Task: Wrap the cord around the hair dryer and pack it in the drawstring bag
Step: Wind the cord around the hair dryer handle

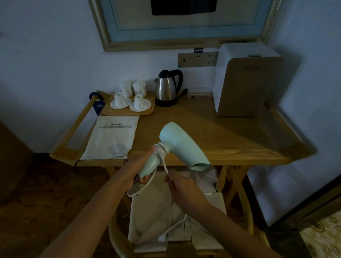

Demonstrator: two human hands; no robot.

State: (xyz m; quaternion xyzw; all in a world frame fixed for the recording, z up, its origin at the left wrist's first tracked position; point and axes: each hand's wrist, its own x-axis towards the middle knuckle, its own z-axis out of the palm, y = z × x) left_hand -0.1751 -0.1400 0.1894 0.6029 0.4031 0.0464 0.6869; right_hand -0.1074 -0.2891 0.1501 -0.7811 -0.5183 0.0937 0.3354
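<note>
- Head view: left hand (138, 173) clamped on mint hair dryer (179, 147) handle, held above near table (215, 135) edge.
- White cord (160, 151) coiled at handle top; right hand (179, 184) pinches loose cord.
- Drawstring bag (111, 138) flat on table, left.

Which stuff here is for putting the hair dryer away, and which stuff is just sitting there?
For the job:
hair dryer
cord
drawstring bag
left hand
right hand

Just sitting there:
kettle
tray of cups and saucers
white appliance
</note>
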